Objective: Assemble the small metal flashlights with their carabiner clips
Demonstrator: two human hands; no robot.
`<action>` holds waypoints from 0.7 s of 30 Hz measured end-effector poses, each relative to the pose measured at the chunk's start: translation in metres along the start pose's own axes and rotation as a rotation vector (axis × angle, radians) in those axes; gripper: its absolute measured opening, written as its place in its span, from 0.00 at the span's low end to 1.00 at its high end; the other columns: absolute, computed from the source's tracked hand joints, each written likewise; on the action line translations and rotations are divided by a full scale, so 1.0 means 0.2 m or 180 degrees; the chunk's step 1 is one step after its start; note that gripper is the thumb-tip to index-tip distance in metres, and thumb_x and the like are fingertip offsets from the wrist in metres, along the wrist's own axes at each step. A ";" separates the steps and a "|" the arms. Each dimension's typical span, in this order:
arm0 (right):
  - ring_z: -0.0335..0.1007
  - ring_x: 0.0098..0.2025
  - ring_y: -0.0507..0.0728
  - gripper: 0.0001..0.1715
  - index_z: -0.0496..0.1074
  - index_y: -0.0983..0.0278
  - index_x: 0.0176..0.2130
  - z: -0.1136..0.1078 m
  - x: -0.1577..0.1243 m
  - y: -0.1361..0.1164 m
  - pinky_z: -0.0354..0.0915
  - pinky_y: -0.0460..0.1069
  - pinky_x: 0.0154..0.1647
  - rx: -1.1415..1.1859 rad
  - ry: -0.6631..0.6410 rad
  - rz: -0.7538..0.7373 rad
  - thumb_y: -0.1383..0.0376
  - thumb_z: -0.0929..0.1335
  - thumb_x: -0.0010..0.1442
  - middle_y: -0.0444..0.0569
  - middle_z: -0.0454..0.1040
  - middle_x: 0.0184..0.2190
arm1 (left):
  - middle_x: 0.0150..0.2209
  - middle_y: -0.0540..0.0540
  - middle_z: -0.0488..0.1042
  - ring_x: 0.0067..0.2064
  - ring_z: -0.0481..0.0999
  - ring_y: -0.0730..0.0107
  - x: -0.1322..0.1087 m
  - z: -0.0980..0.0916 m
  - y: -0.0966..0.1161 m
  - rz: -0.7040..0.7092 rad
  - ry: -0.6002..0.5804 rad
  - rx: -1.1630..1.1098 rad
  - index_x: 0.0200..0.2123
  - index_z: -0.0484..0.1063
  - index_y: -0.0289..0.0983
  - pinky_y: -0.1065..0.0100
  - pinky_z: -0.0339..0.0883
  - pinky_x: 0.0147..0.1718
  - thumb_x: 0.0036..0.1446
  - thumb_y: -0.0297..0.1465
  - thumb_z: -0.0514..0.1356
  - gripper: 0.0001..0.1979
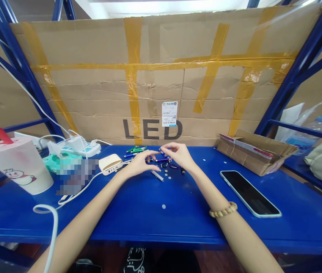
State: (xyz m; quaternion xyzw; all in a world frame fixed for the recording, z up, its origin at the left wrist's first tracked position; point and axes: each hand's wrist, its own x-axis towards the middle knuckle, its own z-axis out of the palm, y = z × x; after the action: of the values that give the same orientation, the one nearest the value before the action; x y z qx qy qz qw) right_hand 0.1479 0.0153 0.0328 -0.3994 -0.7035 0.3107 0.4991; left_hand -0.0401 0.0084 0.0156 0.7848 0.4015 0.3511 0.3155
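My right hand (181, 155) is closed in a pinch above the pile of pen parts. A small blue pen part (164, 153) shows at its fingertips; its full shape is hidden. Facing it, my left hand (141, 164) curves with thumb and fingers apart and nothing gripped between them. Green pens (137, 149) lie behind my left hand, beside a blue pen (131, 155). Another blue pen (163, 160) lies between the hands. A silver pen barrel (157, 175) rests in front of them, near small dark pieces and pale dots on the blue surface.
At left stand a white cup (21, 165), a power strip (89, 149) and a cream-coloured box (110, 164) with a white cable. To the right lie a phone (250, 193) and an open cardboard box (256, 151). A taped cardboard sheet (101, 102) closes the back.
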 end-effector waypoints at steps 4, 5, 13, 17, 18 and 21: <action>0.70 0.26 0.52 0.19 0.76 0.70 0.34 -0.05 0.01 0.00 0.62 0.43 0.20 0.0114 0.0250 0.0249 0.56 0.69 0.48 0.52 0.76 0.27 | 0.35 0.46 0.68 0.41 0.66 0.62 -0.01 -0.07 -0.06 0.0253 -0.0566 0.1487 0.39 0.75 0.42 0.63 0.57 0.42 0.37 0.40 0.68 0.22; 0.70 0.26 0.52 0.19 0.76 0.70 0.34 -0.05 0.01 0.00 0.62 0.43 0.20 0.0149 0.0292 0.0272 0.56 0.69 0.48 0.52 0.77 0.28 | 0.35 0.46 0.68 0.42 0.66 0.62 -0.02 -0.08 -0.07 0.0226 -0.0680 0.1611 0.37 0.76 0.42 0.63 0.57 0.42 0.40 0.40 0.67 0.18; 0.69 0.25 0.51 0.18 0.77 0.70 0.32 -0.07 0.01 -0.02 0.62 0.42 0.19 0.0090 0.0112 0.0511 0.57 0.70 0.47 0.52 0.76 0.27 | 0.33 0.46 0.70 0.38 0.68 0.68 -0.01 -0.04 -0.04 0.0563 -0.0534 0.1010 0.30 0.77 0.38 0.67 0.61 0.40 0.45 0.40 0.63 0.12; 0.68 0.23 0.49 0.16 0.77 0.69 0.32 -0.05 0.00 -0.02 0.61 0.42 0.20 0.0065 -0.0406 0.0542 0.58 0.70 0.47 0.50 0.76 0.25 | 0.31 0.46 0.73 0.33 0.68 0.70 -0.01 -0.03 -0.01 0.0518 -0.0154 0.0604 0.31 0.76 0.36 0.69 0.62 0.32 0.46 0.38 0.63 0.12; 0.67 0.23 0.49 0.16 0.77 0.69 0.31 -0.05 -0.01 -0.02 0.61 0.42 0.19 0.0049 -0.0525 0.0558 0.59 0.70 0.47 0.50 0.76 0.25 | 0.31 0.45 0.73 0.32 0.69 0.70 -0.01 -0.03 -0.01 0.0474 -0.0087 0.0522 0.31 0.76 0.36 0.69 0.62 0.32 0.46 0.38 0.63 0.12; 0.67 0.22 0.49 0.13 0.77 0.69 0.29 -0.05 -0.02 -0.01 0.61 0.42 0.20 -0.0068 -0.0691 0.0645 0.61 0.71 0.46 0.49 0.76 0.24 | 0.32 0.45 0.75 0.33 0.70 0.70 0.00 -0.03 -0.02 0.0342 0.0005 0.0378 0.31 0.76 0.36 0.69 0.62 0.33 0.45 0.38 0.63 0.12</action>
State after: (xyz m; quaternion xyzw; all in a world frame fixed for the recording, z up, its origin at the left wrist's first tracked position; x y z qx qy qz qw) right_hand 0.1567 0.0124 0.0354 -0.4376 -0.7127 0.3933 0.3819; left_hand -0.0460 0.0112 0.0164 0.8223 0.3792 0.3436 0.2489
